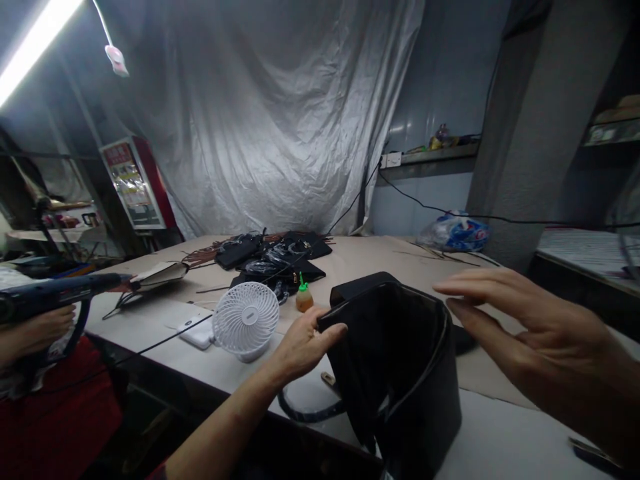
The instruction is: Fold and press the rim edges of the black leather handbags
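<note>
A black handbag (430, 407) stands in front of me at the table's near edge, its top gaping so the dark lining shows. My left hand (310, 340) grips the bag's left rim, thumb on the inner side and fingers behind the wall. To the right of the rim, my right hand (530, 333) is raised, holding nothing, with thumb and fingers apart. A dark curved handle (313, 415) lies below my left hand. Beside it is a small tan tab (329, 379) with a slot.
A white fan (246, 319) stands left of my left hand, near a small bottle (303, 298) with a green tip. Black bags (280, 253) are piled farther back. At far left, a co-worker's hand (40, 337) holds a heat gun (60, 293). A cable crosses the table edge.
</note>
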The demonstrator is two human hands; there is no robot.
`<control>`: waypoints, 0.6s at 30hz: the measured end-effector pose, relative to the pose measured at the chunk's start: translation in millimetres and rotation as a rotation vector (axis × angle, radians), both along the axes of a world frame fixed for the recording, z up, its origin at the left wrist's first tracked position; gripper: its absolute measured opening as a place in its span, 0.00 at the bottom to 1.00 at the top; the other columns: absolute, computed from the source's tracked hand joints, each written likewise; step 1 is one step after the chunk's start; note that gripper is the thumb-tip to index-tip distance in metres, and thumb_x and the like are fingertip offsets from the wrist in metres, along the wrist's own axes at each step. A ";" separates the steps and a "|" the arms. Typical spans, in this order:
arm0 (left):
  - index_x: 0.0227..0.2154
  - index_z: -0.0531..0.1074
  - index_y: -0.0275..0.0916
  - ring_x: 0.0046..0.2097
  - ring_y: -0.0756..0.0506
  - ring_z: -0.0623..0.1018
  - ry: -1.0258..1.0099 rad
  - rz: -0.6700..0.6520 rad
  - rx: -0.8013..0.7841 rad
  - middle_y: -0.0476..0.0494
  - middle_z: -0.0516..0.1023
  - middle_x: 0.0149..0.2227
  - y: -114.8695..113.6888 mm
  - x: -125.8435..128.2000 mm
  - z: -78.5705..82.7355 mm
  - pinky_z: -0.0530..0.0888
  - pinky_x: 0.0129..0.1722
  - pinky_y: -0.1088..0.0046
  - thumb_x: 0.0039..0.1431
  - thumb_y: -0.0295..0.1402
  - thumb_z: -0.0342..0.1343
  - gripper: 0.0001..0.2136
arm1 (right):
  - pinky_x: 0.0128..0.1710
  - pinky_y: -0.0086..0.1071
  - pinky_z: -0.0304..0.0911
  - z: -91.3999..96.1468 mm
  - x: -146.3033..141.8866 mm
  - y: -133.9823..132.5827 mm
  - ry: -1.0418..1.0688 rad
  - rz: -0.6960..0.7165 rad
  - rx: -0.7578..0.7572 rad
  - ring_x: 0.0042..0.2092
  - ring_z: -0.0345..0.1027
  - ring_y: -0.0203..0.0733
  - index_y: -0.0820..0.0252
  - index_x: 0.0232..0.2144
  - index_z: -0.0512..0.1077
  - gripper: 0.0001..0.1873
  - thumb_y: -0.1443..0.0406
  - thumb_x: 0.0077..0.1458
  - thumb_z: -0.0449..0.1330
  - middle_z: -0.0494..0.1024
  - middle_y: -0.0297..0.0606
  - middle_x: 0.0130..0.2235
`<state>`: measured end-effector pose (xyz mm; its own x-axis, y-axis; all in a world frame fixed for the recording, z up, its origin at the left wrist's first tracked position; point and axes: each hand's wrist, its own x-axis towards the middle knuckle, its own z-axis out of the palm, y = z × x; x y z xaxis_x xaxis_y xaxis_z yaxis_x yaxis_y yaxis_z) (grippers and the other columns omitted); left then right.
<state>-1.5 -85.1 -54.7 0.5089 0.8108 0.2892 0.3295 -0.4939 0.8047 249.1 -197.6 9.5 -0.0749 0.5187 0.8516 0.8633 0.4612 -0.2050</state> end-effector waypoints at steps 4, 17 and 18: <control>0.37 0.74 0.36 0.44 0.44 0.72 -0.025 0.017 0.057 0.42 0.73 0.40 -1.5 1.8 0.5 0.67 0.44 0.72 0.62 0.42 0.49 0.15 | 0.47 0.42 0.67 10.5 -8.1 21.6 -0.018 0.074 -0.156 0.46 0.70 0.48 0.53 0.38 0.76 0.12 0.58 0.58 0.54 0.77 0.39 0.42; 0.32 0.74 0.35 0.36 0.48 0.70 -0.059 -0.070 0.068 0.45 0.72 0.33 -6.6 11.5 5.7 0.65 0.37 0.75 0.64 0.39 0.48 0.15 | 0.46 0.33 0.69 -5.1 -28.3 -9.0 -0.199 0.229 -0.007 0.47 0.70 0.43 0.49 0.47 0.70 0.14 0.61 0.57 0.58 0.78 0.35 0.43; 0.32 0.74 0.35 0.37 0.48 0.71 -0.052 -0.078 0.088 0.45 0.73 0.33 -7.4 13.7 5.9 0.65 0.37 0.75 0.64 0.39 0.47 0.15 | 0.46 0.31 0.68 -10.9 -39.1 -14.3 -0.297 0.336 -0.025 0.46 0.71 0.42 0.49 0.47 0.70 0.14 0.61 0.57 0.59 0.79 0.34 0.42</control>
<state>12.3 -92.5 -48.8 0.5520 0.7395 0.3853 0.2468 -0.5862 0.7717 210.0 -211.9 -1.4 -0.4819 0.4440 0.7554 0.6898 0.7238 0.0146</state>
